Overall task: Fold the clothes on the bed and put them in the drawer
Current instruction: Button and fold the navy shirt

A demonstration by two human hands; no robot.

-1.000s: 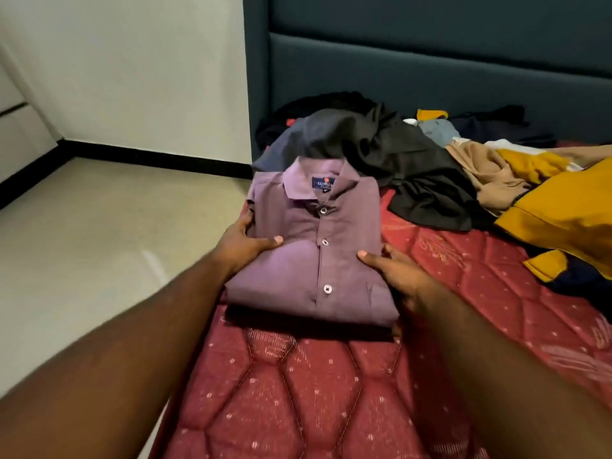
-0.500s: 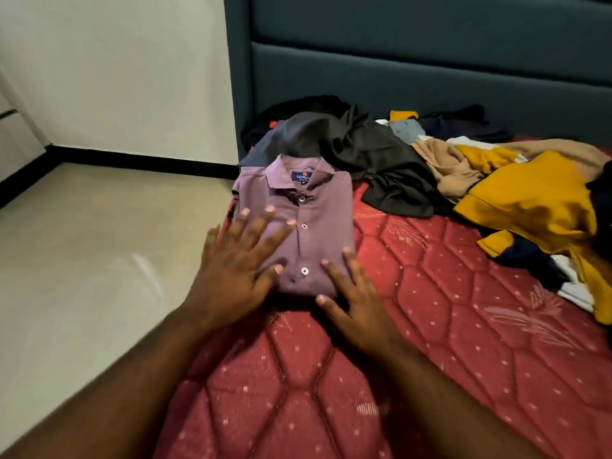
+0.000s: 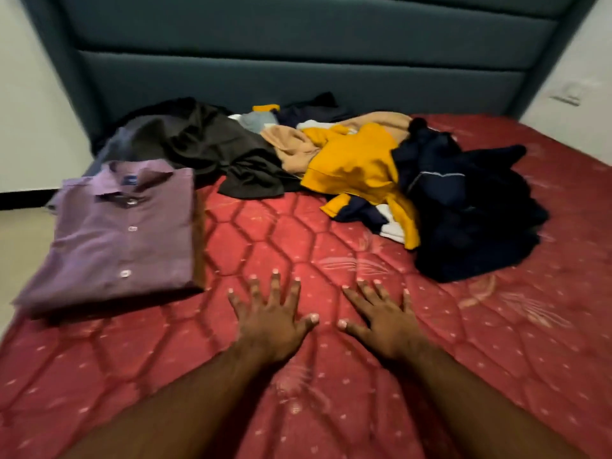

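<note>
Both hands, left hand (image 3: 271, 321) and right hand (image 3: 384, 321), are spread flat and hold nothing, just right of the folded purple shirt (image 3: 116, 233) on the bed (image 3: 496, 342). Beyond it the blurred clothes heap (image 3: 347, 160) perhaps hides more garments.

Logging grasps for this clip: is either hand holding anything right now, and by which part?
Nothing is held. The left hand and right hand are spread open over the red mattress, apart from the folded purple shirt.

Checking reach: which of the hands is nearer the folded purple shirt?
Left. The left hand lies just right of the purple shirt; the right hand lies farther right.
</note>
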